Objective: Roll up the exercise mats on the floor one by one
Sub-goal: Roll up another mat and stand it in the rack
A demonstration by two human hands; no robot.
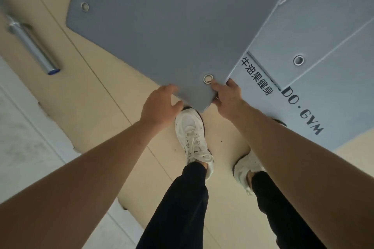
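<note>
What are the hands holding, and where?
The left hand and right hand both grip the top mat at its near corner, beside the eyelet.

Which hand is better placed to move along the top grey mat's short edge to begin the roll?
Probably the left: the left hand grips that short edge of the top mat, while the right hand pinches the corner beside the eyelet.
</note>
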